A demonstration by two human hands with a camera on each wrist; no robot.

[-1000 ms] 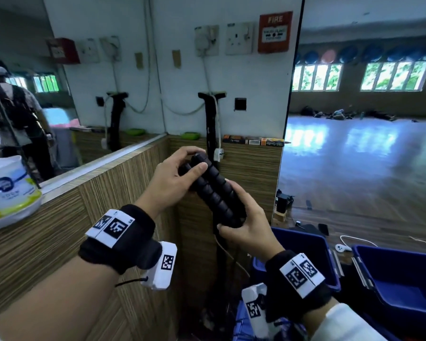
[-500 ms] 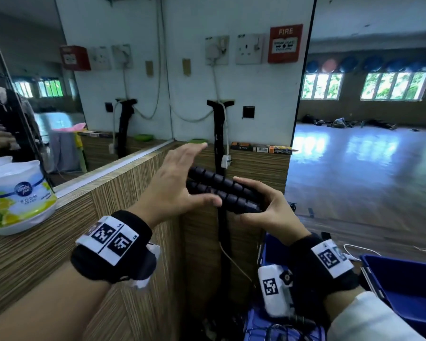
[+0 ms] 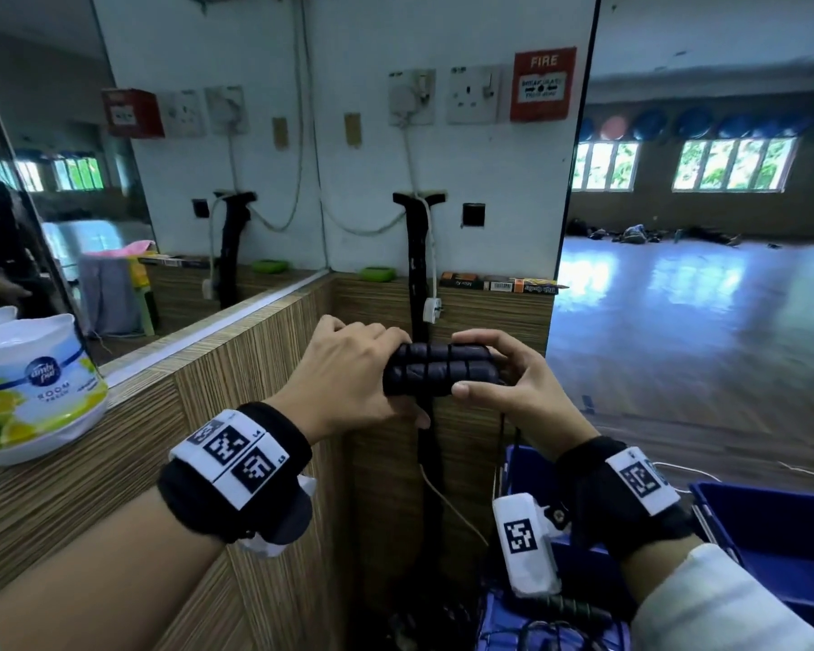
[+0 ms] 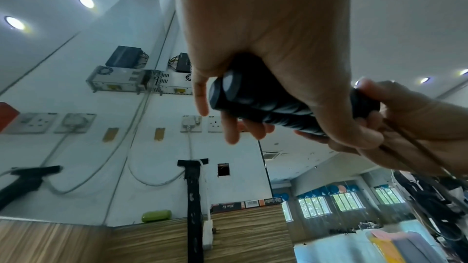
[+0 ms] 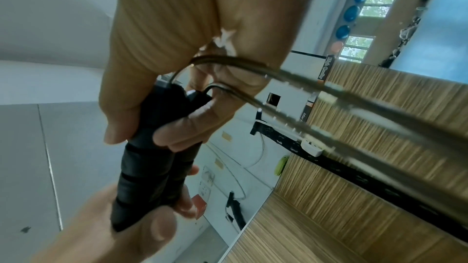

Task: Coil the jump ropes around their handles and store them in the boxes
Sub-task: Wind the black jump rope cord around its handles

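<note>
Two black ribbed jump rope handles (image 3: pixel 440 373) (image 4: pixel 263 105) (image 5: pixel 149 169) lie side by side, level, in front of my chest. My left hand (image 3: pixel 348 378) (image 4: pixel 266 95) grips their left end with fingers curled over the top. My right hand (image 3: pixel 499 378) (image 5: pixel 162 119) holds the right end, thumb under, fingers over. The thin dark rope (image 5: pixel 316 107) leaves the right end as two strands and hangs down (image 3: pixel 504 434) toward a blue box (image 3: pixel 532 467). A second blue box (image 3: pixel 781 533) stands at the lower right. Another rope with a black handle (image 3: pixel 569 608) lies in the nearer box.
A wood-grain ledge (image 3: pixel 114 462) runs along my left with a white air-freshener tub (image 3: pixel 34 387) on it. A black post (image 3: pixel 417 274) stands against the white wall ahead. Mirrors flank the wall. Open wooden floor (image 3: pixel 701 321) spreads to the right.
The handles have turned from tilted to level. My left hand, flat and spread half a second ago, has closed round their left end. The right hand kept its hold.
</note>
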